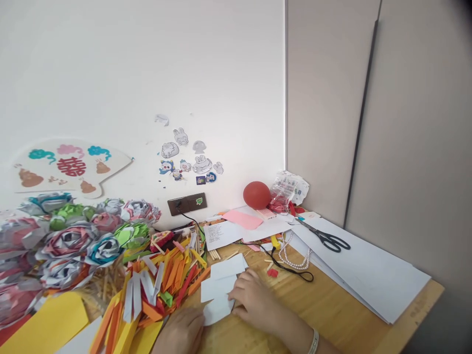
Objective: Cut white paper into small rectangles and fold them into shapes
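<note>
Several small white paper pieces (222, 282) lie overlapping on the wooden table in front of me. My left hand (181, 330) is closed at the left edge of the nearest white paper (219, 309), its fingertips partly hidden. From the other side my right hand (256, 301) holds the right edge of that same paper, thumb and fingers curled towards each other. A pale bracelet (314, 341) circles my right wrist. Left of the papers spreads a heap of folded paper strips (173, 270) in orange, yellow, white and red.
Paper flowers (73, 238) crowd the left side by yellow paper (46, 322). Black-handled scissors (328, 240) rest on large white sheets (363, 260) at right. Farther back are a red balloon (257, 195), pink paper (243, 219), a bead string (291, 260) and a black cord loop (295, 269).
</note>
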